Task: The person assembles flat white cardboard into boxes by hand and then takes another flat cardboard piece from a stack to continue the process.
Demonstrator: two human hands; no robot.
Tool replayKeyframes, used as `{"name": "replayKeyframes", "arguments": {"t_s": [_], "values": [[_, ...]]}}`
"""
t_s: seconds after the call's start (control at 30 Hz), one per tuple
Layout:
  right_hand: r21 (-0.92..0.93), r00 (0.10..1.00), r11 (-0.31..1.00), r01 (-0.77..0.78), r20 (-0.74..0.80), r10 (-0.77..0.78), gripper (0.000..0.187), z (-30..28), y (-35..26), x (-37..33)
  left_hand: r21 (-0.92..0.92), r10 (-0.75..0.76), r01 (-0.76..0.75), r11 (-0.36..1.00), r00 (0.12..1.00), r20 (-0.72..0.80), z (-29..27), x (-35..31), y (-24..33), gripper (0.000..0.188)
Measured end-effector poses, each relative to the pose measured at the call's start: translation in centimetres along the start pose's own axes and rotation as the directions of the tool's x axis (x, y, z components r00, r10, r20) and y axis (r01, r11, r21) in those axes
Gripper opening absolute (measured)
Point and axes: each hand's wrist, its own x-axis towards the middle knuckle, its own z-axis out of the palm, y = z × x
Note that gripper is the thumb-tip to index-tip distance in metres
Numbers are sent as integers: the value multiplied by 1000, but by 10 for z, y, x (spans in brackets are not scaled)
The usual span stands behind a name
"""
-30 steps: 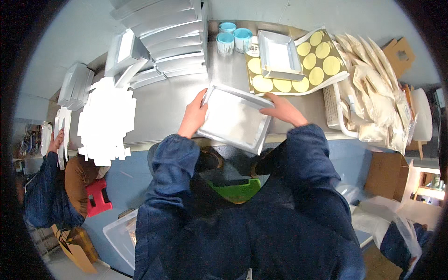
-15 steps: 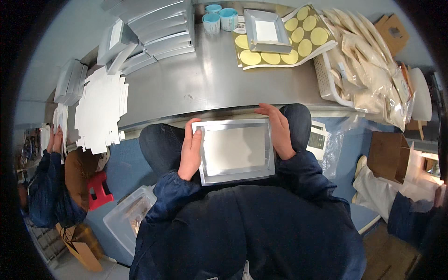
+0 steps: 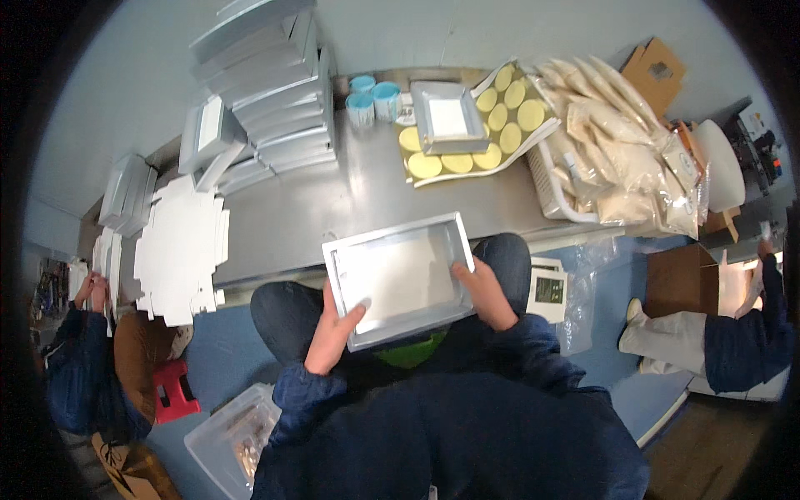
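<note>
A shallow, open silver-grey box (image 3: 400, 279) with a pale inside is held over my lap, slightly turned with its right side farther away. My left hand (image 3: 334, 333) grips its near left side, the thumb over the rim and the fingers under or behind the wall. My right hand (image 3: 489, 297) holds the right wall, thumb hooked over the edge into the box and the other fingers mostly hidden outside it. On the table ahead, a similar grey box (image 3: 450, 118) lies on a sheet of round yellow stickers (image 3: 510, 117).
Stacked grey boxes (image 3: 279, 108) and flat white card blanks (image 3: 177, 250) occupy the table's left side. Blue rolls (image 3: 386, 100) stand at the back. A white basket (image 3: 546, 179) holds clear bags (image 3: 625, 158). Co-workers sit left (image 3: 79, 358) and stand right (image 3: 742, 333); a clear bin (image 3: 221, 437) is on the floor.
The box has turned counterclockwise, its right end swinging away from me. My right hand's outstretched fingers have closed on its right wall, and my left hand has slid nearer the close corner.
</note>
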Motion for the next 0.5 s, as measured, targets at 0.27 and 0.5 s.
{"name": "replayKeyframes", "arguments": {"t_s": [0.27,0.5], "values": [[-691,963,693,207,17,-270,68,-4,-20,106,-255,-132,59,965,951,-280,-32,11,-34,52],[-936,715,-353,-9,241,-656,42,-82,-61,268,-376,-140,26,926,950,-281,-44,13,-43,48]]}}
